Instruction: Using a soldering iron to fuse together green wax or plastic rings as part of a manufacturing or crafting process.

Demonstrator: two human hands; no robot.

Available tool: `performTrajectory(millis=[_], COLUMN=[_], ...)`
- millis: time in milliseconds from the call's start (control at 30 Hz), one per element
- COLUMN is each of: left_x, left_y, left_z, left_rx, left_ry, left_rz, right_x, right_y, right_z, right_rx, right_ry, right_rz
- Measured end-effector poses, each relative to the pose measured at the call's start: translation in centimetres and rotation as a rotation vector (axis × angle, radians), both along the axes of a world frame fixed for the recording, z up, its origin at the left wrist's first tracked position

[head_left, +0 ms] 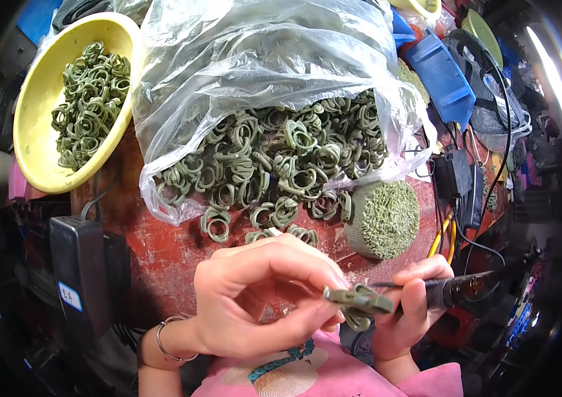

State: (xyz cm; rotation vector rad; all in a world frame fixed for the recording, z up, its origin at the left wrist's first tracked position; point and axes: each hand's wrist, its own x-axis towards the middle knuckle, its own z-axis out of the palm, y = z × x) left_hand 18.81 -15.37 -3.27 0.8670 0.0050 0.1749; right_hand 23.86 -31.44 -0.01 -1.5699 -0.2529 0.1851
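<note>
Between the thumb and fingertips of my left hand (254, 291) is a small green ring (363, 301) with loops on it. My right hand (406, 317) closes around a black-handled tool (459, 290) whose thin dark tip points left, close to the ring. Whether the tip touches the ring I cannot tell. Just beyond my hands, a heap of similar green rings (301, 178) spills from a clear plastic bag (261, 59). A stout green cylinder (387, 221) with a rough, crumbly-looking face lies to the right of the heap.
The red worktable (162, 264) has a worn, scratched surface. At the far left, a tilted yellow bowl (26, 126) holds more green rings. Below it is a dark box (79, 264) with a handle. On the right are a blue tray (436, 76), black cables (506, 152) and a black adapter (453, 173).
</note>
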Motion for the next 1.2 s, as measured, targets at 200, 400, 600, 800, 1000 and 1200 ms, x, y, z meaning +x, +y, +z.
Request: performTrajectory(millis=[200,400,600,800,1000,1200], left_x=[-2.6,-1.4,-1.4,-1.6,-2.1,-1.8], left_y=[1.6,0.9,1.0,0.1,0.2,0.0], left_z=[-1.5,-1.5,-1.0,-1.0,-1.5,-1.4], left_rx=[0.074,0.219,0.738,0.704,0.78,0.894], left_ry=[0.107,0.12,0.051,0.083,0.071,-0.021], left_rz=[0.151,0.043,0.109,0.249,0.339,0.364], right_x=[-0.7,0.2,1.1,0.8,-1.0,-1.3], right_y=[0.7,1.6,2.1,0.0,-0.1,-0.4], right_z=[-3.1,-2.9,-1.8,-2.2,-3.9,-3.4], right_rx=[-0.02,0.004,-0.047,0.058,0.023,0.008], right_ry=[0.1,0.064,0.322,0.101,0.112,0.067], right_rz=[0.167,0.215,0.246,-0.159,0.033,0.027])
